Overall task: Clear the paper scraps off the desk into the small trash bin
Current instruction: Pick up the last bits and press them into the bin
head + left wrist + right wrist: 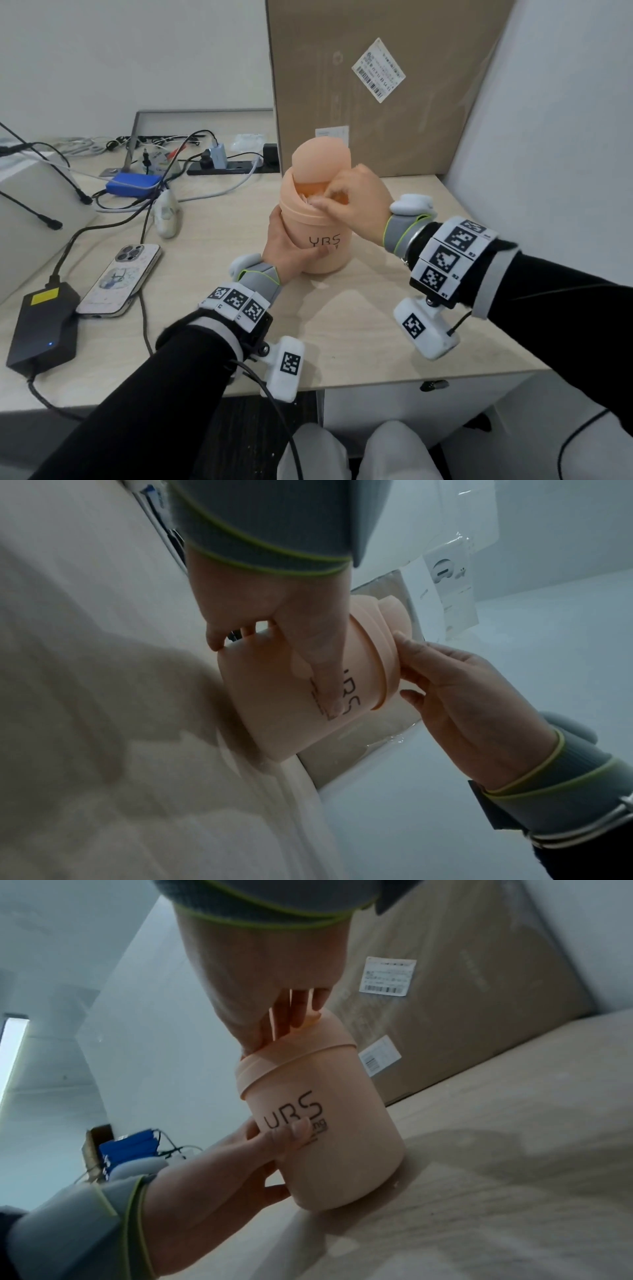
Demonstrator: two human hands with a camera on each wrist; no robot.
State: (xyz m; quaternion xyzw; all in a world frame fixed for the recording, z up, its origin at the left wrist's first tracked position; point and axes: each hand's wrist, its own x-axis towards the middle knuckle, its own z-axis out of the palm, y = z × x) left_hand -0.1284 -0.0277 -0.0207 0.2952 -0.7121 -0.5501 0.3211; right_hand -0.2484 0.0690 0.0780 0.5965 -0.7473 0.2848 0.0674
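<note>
A small peach trash bin (337, 262) stands upright on the pale wooden desk (359, 318), its swing lid (320, 154) tipped up. My left hand (287, 246) grips the bin's body from the left, thumb across the printed letters (291, 1137). My right hand (352, 202) hovers over the opening with its fingers (291, 1010) pointing down into it. White paper scraps (312, 202) show inside the opening, right at the fingertips. Whether the fingers still pinch a scrap is hidden by the rim. The left wrist view shows the bin (274, 710) between both hands.
A large cardboard box (376, 85) stands just behind the bin, with a white wall to the right. To the left lie a phone (120, 277), a black power adapter (42, 325), a blue box (132, 185), a power strip (233, 164) and tangled cables.
</note>
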